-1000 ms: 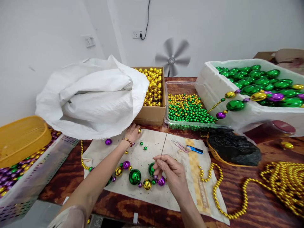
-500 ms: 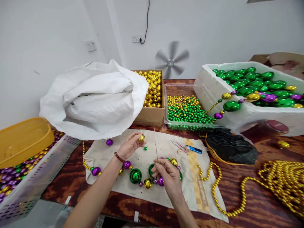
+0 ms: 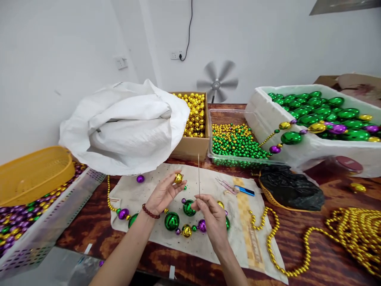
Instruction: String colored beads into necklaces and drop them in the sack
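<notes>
The left hand (image 3: 165,192) pinches one gold ball (image 3: 178,178) between thumb and fingertips, its other fingers loosely spread; the right hand (image 3: 210,212) has thumb and fingers pressed together on one upright needle (image 3: 199,174). Both the ball and the needle are above a pale cloth (image 3: 160,234). Four large green balls (image 3: 172,221) show at least partly on the cloth, near one blue tool (image 3: 244,190). The cloth lies on a dark, wood-patterned table (image 3: 297,238). Beyond it stand one cardboard box (image 3: 190,147), one clear tub (image 3: 232,115) and one white foam box (image 3: 297,153), all holding beads. Behind are a pale wall (image 3: 268,35), one blurred fan (image 3: 216,84) and two wall sockets (image 3: 122,62).
</notes>
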